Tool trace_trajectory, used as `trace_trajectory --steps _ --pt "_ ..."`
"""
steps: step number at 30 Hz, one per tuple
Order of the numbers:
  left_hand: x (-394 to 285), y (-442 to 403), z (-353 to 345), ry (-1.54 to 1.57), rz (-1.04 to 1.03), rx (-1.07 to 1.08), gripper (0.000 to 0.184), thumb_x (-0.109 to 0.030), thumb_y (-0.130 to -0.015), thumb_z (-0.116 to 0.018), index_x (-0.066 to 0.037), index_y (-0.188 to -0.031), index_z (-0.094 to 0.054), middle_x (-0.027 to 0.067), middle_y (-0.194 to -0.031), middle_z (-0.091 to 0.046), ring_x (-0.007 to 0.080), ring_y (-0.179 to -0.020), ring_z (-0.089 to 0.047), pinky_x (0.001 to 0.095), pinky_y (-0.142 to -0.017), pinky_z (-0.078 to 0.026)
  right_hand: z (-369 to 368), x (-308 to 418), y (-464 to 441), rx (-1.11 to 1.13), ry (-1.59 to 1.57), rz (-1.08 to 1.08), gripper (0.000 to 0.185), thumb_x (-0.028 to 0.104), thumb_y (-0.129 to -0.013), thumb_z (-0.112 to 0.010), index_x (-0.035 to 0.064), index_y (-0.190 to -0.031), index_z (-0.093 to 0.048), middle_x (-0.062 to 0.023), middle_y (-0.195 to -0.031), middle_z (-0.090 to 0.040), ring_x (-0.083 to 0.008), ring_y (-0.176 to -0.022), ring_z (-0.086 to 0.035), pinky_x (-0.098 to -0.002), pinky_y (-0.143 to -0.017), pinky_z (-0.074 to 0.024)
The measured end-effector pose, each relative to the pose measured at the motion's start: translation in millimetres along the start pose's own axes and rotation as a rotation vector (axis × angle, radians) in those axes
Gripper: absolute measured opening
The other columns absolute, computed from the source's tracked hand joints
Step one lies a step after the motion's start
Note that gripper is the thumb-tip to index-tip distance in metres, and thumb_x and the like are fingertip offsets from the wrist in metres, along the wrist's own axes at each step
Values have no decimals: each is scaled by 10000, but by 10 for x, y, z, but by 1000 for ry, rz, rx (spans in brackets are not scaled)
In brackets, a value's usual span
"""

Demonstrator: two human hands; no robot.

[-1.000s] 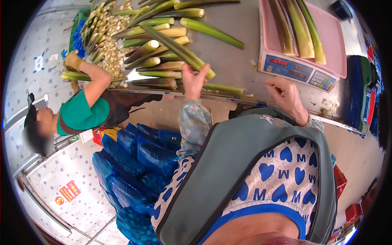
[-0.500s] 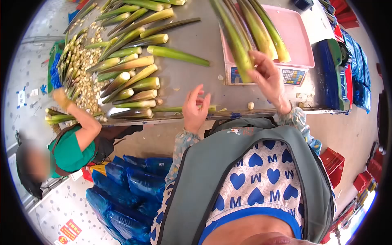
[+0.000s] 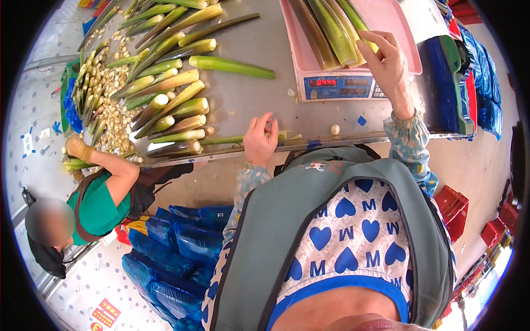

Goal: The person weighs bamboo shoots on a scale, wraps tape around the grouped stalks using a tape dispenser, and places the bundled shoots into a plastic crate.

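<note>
Several green-and-brown shoots, cut at the near ends, lie together on the pink tray (image 3: pixel 406 41) of a weighing scale (image 3: pixel 339 88); its red display is lit. My right hand (image 3: pixel 389 66) is over the tray's right side, thumb and forefinger apart at the end of the rightmost shoot (image 3: pixel 353 14). Whether they touch it is hard to see. My left hand (image 3: pixel 260 140) hangs at the table's near edge, fingers loosely bent and nothing in them. Beside it, a thin green stalk (image 3: pixel 223 140) lies along the edge.
Many loose shoots (image 3: pixel 187 107) lie on the metal table (image 3: pixel 248 96), and a heap of small cut pieces (image 3: pixel 113 83) is farther left. A co-worker's gloved hand (image 3: pixel 80 148) is by that heap. Blue bags (image 3: pixel 193 237) are stacked below; a blue-and-green object (image 3: pixel 444 83) stands right of the scale.
The shoot my right hand pinched now lies on the scale tray with the others. That hand has moved up and right, its fingers parted. My left hand's fingers have curled a little.
</note>
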State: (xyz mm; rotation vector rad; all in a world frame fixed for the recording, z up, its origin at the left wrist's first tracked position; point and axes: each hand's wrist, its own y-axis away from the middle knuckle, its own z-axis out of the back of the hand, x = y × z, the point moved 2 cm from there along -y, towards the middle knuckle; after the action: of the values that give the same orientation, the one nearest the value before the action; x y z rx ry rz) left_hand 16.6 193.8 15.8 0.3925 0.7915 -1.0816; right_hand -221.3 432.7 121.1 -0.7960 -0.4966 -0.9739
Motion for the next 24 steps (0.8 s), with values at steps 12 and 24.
trace_trajectory --steps 12,24 --pt "-13 -35 2 -38 -31 54 224 -146 -881 -705 -64 -1089 -683 87 -857 -642 212 -634 -632 336 -594 -528 113 -113 44 -19 -48 -36 230 195 -928 -711 48 -1101 -750 -68 -1064 -683 -89 -607 -528 -235 -563 -461" --pt "-920 -1073 359 535 -10 -84 293 -204 -1000 -627 -9 -1216 -659 68 -954 -683 108 -792 -626 262 -704 -524 414 -558 -166 -21 30 -121 318 301 -966 -654 60 -1161 -727 -124 -1086 -730 -190 -957 -707 -268 -771 -538"
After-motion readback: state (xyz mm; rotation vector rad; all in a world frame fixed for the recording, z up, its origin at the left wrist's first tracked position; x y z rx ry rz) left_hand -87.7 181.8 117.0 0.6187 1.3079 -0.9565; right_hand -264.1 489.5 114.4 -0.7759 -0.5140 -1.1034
